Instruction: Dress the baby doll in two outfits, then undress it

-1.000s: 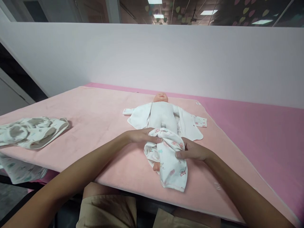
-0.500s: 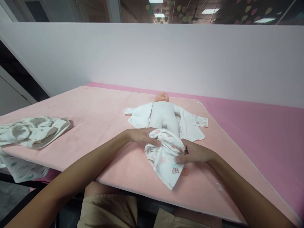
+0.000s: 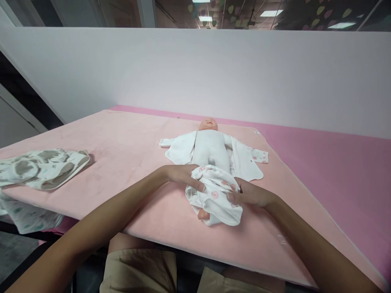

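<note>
A baby doll (image 3: pixel 210 144) lies on its back with its head away from me. Its arms are in the sleeves of a white baby jacket (image 3: pixel 180 147), which is spread wide on both sides. Over the doll's lower legs I hold a bunched white baby garment (image 3: pixel 215 195) with pink prints. My left hand (image 3: pixel 186 178) grips its left side, thumb on top. On the right side, my right hand (image 3: pixel 250 194) pinches it the same way. The fingers under the cloth are hidden. One doll foot (image 3: pixel 203 214) shows below the gathered cloth.
A pink mat (image 3: pixel 122 142) covers most of the table. Folded white printed clothes (image 3: pixel 45 167) lie at the far left, and printed cloth (image 3: pixel 30 213) hangs over the edge below them. Behind the table stands a white partition (image 3: pixel 195 73).
The lower end of the garment has gone from a hanging point to a rounded, gathered bunch. A doll foot now shows at its lower left. Both hands keep their hold with small shifts.
</note>
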### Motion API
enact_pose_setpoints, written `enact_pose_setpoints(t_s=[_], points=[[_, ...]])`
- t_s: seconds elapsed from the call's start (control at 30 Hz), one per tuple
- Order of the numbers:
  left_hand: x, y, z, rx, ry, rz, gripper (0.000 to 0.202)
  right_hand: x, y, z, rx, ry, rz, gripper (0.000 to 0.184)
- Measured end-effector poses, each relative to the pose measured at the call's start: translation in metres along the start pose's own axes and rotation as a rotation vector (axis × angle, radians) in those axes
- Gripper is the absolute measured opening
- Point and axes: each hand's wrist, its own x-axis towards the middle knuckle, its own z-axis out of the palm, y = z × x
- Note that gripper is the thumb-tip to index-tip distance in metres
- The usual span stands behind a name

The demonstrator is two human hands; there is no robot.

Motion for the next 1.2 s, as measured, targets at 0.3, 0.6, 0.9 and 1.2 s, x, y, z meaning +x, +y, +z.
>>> enact_pose_setpoints(t_s=[0.3, 0.6, 0.9, 1.2], points=[[0.0, 0.005, 0.003, -0.014, -0.077, -0.005, 0.053, 0.003, 0.0, 0.001, 0.056, -0.149, -0.088, 0.069], [-0.001, 0.009, 0.006, 0.075, 0.037, -0.073, 0.054, -0.001, 0.008, -0.007, -0.053, 0.019, -0.071, 0.064], [-0.003, 0.006, 0.003, 0.102, 0.003, 0.02, 0.061, 0.001, -0.008, 0.004, -0.057, -0.046, -0.086, 0.081], [-0.003, 0.009, 0.005, 0.026, -0.026, 0.008, 0.055, 0.002, -0.004, 0.009, -0.015, 0.13, -0.079, 0.061]])
